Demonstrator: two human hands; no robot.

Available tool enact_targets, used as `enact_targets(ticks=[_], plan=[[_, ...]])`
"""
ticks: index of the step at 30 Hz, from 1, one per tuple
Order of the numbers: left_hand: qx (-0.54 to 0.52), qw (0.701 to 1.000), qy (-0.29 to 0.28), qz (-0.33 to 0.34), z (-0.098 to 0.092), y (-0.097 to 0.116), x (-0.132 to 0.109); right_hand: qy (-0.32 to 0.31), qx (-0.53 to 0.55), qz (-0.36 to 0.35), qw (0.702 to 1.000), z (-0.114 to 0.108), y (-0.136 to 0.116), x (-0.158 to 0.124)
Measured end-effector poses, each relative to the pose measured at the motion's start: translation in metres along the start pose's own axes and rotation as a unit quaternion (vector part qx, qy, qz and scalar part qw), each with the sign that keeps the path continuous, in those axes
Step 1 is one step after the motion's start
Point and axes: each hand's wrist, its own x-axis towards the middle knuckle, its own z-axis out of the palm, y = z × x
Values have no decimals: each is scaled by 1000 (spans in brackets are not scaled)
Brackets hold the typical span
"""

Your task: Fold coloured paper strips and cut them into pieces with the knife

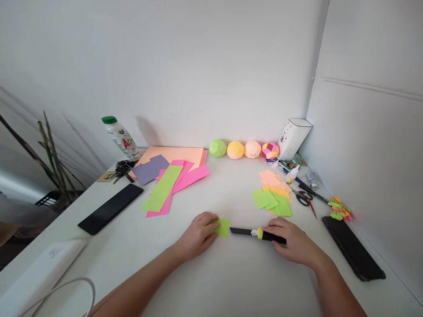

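On the white table, my left hand (199, 234) grips the left part of a small green paper piece (224, 228), its fingers closed over that edge. My right hand (291, 239) is wrapped round the black and yellow handle of a utility knife (246, 231). The knife's dark blade is extended and points left, its tip close to the paper's right edge. Beyond my right hand lie green paper squares (276, 203), with orange and peach pieces (271, 178) behind them.
Green (163, 189) and pink paper strips (194, 178) lie left of centre, near a black phone (111, 209). Several paper balls (235, 150) line the wall. Scissors (303, 198), a glue bottle (292, 175) and a black case (352, 248) sit at right; a white bottle (122, 138) stands back left.
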Motion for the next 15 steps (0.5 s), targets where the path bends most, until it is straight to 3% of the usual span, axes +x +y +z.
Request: enact_targets(ticks=[9, 15], plan=[[42, 986, 38, -158, 6, -7, -4, 12, -48, 10, 999, 14, -12, 6], [-31, 983, 59, -169, 5, -9, -3, 43, -63, 21, 997, 19, -15, 8]])
